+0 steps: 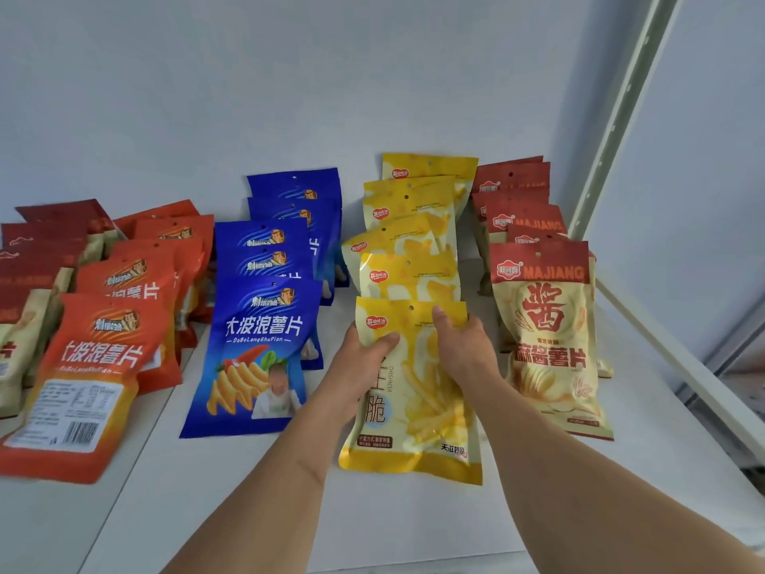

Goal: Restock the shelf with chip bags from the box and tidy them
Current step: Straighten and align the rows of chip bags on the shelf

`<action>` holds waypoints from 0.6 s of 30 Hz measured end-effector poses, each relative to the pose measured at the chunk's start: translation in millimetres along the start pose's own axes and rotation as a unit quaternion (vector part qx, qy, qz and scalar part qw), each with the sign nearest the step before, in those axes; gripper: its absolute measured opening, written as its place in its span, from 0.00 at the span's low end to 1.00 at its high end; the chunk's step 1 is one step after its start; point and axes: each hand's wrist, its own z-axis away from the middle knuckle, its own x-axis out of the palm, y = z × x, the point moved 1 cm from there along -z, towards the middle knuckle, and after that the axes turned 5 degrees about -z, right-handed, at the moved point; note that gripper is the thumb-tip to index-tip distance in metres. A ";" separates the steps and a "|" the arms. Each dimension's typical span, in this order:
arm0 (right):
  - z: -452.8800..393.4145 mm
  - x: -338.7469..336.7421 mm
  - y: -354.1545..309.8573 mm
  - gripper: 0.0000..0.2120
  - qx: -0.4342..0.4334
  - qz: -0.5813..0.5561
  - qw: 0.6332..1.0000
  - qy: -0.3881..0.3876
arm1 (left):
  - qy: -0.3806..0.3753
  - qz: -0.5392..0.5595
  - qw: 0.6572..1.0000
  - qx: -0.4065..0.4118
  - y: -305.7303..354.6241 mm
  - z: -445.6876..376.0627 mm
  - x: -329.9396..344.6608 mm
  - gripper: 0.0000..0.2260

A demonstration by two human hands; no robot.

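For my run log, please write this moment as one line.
step: placing front yellow bag | left hand: grips its left edge | right hand: grips its top right | place: white shelf, yellow row | neighbours: blue bag, Majiang bag

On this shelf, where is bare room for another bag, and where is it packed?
Bare shelf shows in front of the front yellow bag held by left hand and right hand, and right of the MAJIANG row. The orange rows and blue row are packed.

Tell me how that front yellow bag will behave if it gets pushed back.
The front yellow bag looks puffy and glossy, so it probably slides easily on the white shelf. It likely weighs little. Both hands, left and right, hold its top, which may buckle.
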 end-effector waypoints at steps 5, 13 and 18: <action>-19.8 -4.7 -11.2 0.42 0.003 -0.001 1.000 -0.025 | 0.028 0.019 0.999 -0.026 7.6 -35.8 -15.4 0.47; -42.9 -4.4 -17.0 0.37 -0.058 -0.041 0.995 -0.065 | -0.013 0.139 0.989 -0.050 61.4 -54.9 -6.4 0.18; -61.2 -9.5 -20.5 0.35 -0.076 -0.047 0.993 -0.075 | 0.032 0.104 0.993 -0.035 75.8 -53.3 -0.4 0.11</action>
